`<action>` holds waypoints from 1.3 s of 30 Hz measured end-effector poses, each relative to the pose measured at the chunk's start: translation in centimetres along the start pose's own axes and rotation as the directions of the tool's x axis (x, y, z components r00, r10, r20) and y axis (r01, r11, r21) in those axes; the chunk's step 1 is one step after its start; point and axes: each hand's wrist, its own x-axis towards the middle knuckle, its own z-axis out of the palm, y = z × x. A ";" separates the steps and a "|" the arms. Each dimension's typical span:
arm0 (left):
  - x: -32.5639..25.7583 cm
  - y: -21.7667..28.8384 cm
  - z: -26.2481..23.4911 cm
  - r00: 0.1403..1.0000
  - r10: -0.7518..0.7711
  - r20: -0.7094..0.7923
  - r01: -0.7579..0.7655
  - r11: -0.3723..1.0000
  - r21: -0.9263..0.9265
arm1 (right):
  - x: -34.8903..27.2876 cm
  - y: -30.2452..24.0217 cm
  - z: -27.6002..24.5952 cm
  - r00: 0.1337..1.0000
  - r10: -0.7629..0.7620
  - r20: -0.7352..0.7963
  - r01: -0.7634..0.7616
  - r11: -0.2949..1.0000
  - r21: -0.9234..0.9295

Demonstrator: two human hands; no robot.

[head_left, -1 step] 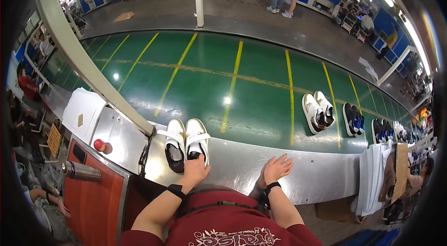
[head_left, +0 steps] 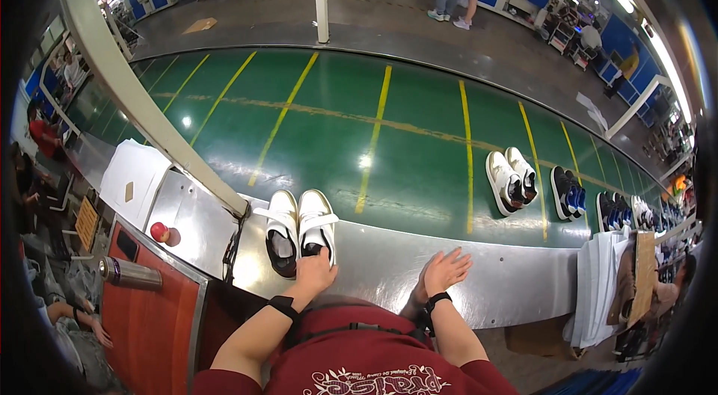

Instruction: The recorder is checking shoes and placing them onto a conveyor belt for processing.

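Two white sneakers with beige toes stand side by side on the metal ledge in front of me, toes pointing away. My left hand (head_left: 315, 272) is at the heel of the right-hand sneaker (head_left: 317, 220), its fingers closed over the back collar and partly hidden in the dark opening. The left-hand sneaker (head_left: 281, 224) touches no hand; a pale insole shows inside it. Its strap sticks out to the left, while the other sneaker's strap lies across the upper. My right hand (head_left: 446, 272) hovers over the ledge with its fingers stretched out, holding nothing.
Beyond the metal ledge (head_left: 389, 253) runs a green conveyor belt (head_left: 419, 163) with yellow lines. A white pair (head_left: 511, 180) and dark pairs stand on it at the right. A slanted post (head_left: 187, 159), white sheets (head_left: 134, 178), a red round object (head_left: 159, 232) and a flask (head_left: 131, 274) are left.
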 end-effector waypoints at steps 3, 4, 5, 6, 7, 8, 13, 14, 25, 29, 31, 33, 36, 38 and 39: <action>-0.1 -0.3 0.1 1.000 0.003 -0.027 -0.003 1.000 -0.013 | -0.1 0.1 0.4 1.000 -0.006 0.018 0.007 1.000 -0.009; 0.0 -0.6 0.4 0.999 0.006 -0.034 -0.007 1.000 -0.025 | -0.2 0.1 0.5 1.000 -0.012 0.019 0.013 1.000 -0.010; 0.2 -0.7 0.5 0.999 0.014 -0.042 -0.016 0.999 -0.037 | -0.2 0.2 0.6 1.000 -0.018 0.014 0.018 1.000 -0.012; 0.2 -0.8 0.4 0.999 0.015 -0.041 -0.016 0.999 -0.041 | -0.2 0.2 0.6 1.000 -0.023 0.009 0.023 1.000 -0.014; 0.2 -0.8 0.4 0.999 0.016 -0.042 -0.018 0.999 -0.042 | -0.3 0.3 0.7 1.000 -0.023 0.007 0.023 1.000 -0.015; 0.2 -0.9 0.5 0.999 0.010 -0.044 -0.012 0.999 -0.047 | -0.3 0.5 0.9 0.999 -0.032 0.005 0.032 1.000 0.001; 0.1 -1.2 0.2 0.998 0.015 -0.068 -0.019 0.998 -0.056 | -0.6 0.7 0.9 0.998 -0.049 0.031 0.046 0.997 0.069; 0.2 -1.3 0.3 0.997 0.011 -0.083 -0.016 0.998 -0.060 | -0.6 0.6 0.8 0.997 -0.061 0.035 0.059 0.995 0.079; 0.2 -2.2 1.2 0.982 0.020 -0.190 -0.032 0.998 -0.059 | -1.4 -0.1 0.8 0.995 -0.095 -0.020 0.096 0.993 0.070; 0.0 -2.3 0.7 0.981 0.007 -0.193 -0.018 0.998 -0.052 | -1.8 -0.7 0.4 0.995 -0.100 -0.023 0.102 0.992 0.080; 0.0 -2.5 0.8 0.981 0.002 -0.194 -0.013 0.999 -0.053 | -2.0 -1.1 0.0 0.994 -0.103 -0.020 0.105 0.991 0.082; 0.1 -2.7 0.8 0.979 -0.002 -0.203 -0.010 0.998 -0.061 | -2.1 -1.6 -0.4 0.996 -0.092 -0.005 0.092 0.992 0.084; 0.4 -3.0 0.8 0.976 0.008 -0.217 -0.021 0.998 -0.059 | -2.0 -2.3 -0.7 0.997 -0.077 0.008 0.077 0.994 0.079; 0.8 -3.0 0.6 0.975 0.010 -0.221 -0.025 0.998 -0.063 | -1.7 -2.6 -0.7 0.997 -0.081 0.002 0.080 0.993 0.087; 0.9 -3.1 0.4 0.973 0.016 -0.229 -0.032 0.997 -0.069 | -1.6 -2.8 -0.7 0.997 -0.082 -0.009 0.083 0.992 0.095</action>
